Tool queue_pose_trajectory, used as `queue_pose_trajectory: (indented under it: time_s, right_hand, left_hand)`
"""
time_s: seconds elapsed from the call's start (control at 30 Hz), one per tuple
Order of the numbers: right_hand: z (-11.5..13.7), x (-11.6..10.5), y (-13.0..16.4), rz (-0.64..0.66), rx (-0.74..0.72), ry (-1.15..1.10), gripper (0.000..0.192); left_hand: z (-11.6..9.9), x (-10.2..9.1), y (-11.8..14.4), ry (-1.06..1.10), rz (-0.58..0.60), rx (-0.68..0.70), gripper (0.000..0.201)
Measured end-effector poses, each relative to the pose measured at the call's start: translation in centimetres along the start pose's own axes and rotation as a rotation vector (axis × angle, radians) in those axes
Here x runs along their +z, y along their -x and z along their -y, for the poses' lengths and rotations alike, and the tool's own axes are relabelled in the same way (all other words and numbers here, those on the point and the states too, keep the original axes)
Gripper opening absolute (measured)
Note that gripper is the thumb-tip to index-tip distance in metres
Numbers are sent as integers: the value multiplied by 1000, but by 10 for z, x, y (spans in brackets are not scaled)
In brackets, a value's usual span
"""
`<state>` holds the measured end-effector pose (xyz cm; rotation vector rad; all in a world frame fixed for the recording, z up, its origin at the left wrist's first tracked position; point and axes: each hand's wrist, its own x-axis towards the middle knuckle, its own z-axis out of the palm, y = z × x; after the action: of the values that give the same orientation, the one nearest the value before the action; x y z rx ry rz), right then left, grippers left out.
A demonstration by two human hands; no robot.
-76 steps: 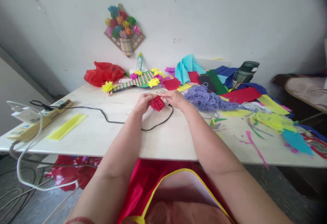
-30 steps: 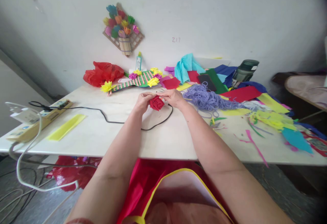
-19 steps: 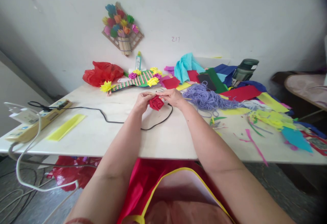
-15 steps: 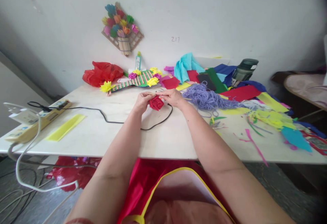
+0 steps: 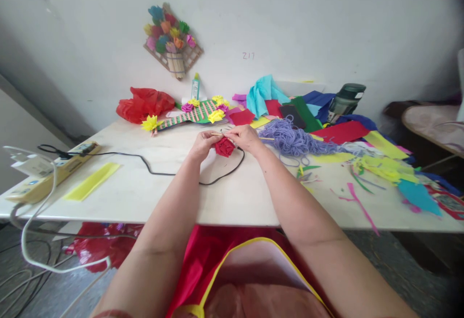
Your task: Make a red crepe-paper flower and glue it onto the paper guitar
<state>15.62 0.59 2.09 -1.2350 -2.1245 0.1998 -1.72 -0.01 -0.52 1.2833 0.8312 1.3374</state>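
A white table [image 5: 235, 207], power strip [image 5: 58, 173] along its left, yellow strip [image 5: 92, 181] lying just beside it! Black cable [image 5: 165, 174] snakes toward the middle; on the right, purple yarn [image 5: 290, 137] sprawls, a pink strip [image 5: 362, 208] reaching the front edge.

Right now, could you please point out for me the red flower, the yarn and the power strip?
Red flower [image 5: 224, 147]: head view, middle of its petals.
Yarn [image 5: 290, 136]: head view, middle of the tangle.
Power strip [image 5: 64, 169]: head view, middle of its body.

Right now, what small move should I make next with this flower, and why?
Perhaps turn the stick slightly with the left hand: it pinches the stick, while the right hand has its fingertips at the flower and could steady it.
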Motion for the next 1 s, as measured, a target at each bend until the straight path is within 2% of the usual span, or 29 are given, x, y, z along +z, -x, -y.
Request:
queue_pose_trajectory:
  time_s: [0.27, 0.53, 0.77, 1.0]
  right_hand:
    - [-1, 2, -1, -26, -3, -98, 20]
    - [-8, 9, -6, -78, -77, -216, 10]
    - [-12, 14, -11, -86, -24, -378, 4]
    - [-12, 8, -10, -65, 56, -530, 5]
  left_hand:
    - [1, 0, -1, 28, -32, -26, 25]
    - [2, 1, -3, 54, -76, -36, 20]
    - [2, 1, -3, 47, -89, -55, 24]
    - [0, -1, -4, 42, -34, -95, 25]
